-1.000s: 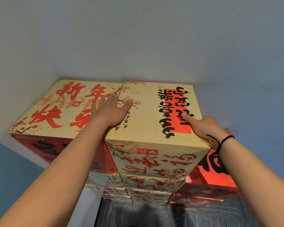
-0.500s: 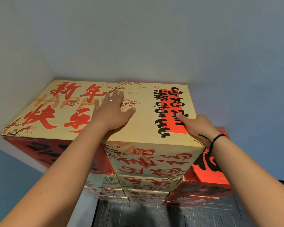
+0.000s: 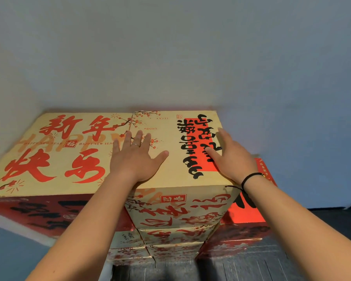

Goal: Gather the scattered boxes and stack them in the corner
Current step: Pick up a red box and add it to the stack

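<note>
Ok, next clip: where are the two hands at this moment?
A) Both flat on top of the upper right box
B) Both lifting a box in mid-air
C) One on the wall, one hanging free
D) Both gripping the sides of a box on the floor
A: the left hand and right hand lie with straight fingers on the top face of the upper right box, which sits on the stack.

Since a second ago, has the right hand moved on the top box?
Yes. The right hand slid from the top box's near right corner further onto its red label.
</note>
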Tool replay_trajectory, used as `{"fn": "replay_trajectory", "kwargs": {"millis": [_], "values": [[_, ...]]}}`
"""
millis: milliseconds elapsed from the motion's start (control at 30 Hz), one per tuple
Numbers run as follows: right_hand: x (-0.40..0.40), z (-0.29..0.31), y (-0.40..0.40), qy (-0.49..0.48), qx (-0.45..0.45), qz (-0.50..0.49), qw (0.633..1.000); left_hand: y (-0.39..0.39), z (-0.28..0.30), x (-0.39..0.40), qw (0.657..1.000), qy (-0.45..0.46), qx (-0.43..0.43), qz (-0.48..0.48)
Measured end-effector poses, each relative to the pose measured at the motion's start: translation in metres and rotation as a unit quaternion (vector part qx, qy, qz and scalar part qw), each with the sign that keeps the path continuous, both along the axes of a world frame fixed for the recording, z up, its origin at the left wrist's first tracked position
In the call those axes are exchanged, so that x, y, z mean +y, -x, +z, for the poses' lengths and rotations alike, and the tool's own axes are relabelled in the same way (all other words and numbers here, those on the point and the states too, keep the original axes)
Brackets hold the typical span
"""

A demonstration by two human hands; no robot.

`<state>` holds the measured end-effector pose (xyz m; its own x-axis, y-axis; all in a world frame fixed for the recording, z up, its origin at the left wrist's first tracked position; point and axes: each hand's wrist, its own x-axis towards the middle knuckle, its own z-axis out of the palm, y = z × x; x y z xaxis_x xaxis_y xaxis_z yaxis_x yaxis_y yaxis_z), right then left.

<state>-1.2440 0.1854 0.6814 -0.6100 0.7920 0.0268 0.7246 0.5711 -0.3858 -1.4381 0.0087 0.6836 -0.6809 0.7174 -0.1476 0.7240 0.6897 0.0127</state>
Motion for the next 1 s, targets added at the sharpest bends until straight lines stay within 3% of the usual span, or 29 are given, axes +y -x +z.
{"fn": "replay_trajectory", "kwargs": {"millis": [100, 233, 400, 500, 633, 833, 1000], "values": [[-0.003, 0.0, 0.002, -0.001, -0.041, 0.014, 0.999, -0.001, -0.002, -0.002, 1.0, -0.008, 0.006, -0.002], [-0.007, 0.009, -0.001, 0.039, -0.031, -0.003, 0.999, 0.0, 0.001, -0.003, 1.0, -0.021, 0.003, 0.002], [-0.036, 0.03, -0.043, 0.036, 0.043, -0.009, 0.998, -0.02, 0.019, -0.007, 0.998, -0.064, 0.02, 0.019], [-0.05, 0.045, -0.084, 0.036, 0.085, 0.001, 0.996, -0.061, 0.035, 0.002, 0.987, -0.159, 0.014, -0.003], [-0.063, 0.057, -0.165, 0.041, 0.111, -0.047, 0.992, -0.158, 0.059, 0.032, 0.937, -0.311, -0.112, -0.111], [-0.091, 0.057, -0.374, 0.064, 0.176, -0.185, 0.965, -0.372, 0.064, 0.065, 0.874, -0.322, -0.23, -0.281], [-0.151, 0.044, -0.592, 0.057, 0.239, -0.336, 0.909, -0.587, 0.049, 0.06, 0.796, -0.305, -0.346, -0.392]]}}
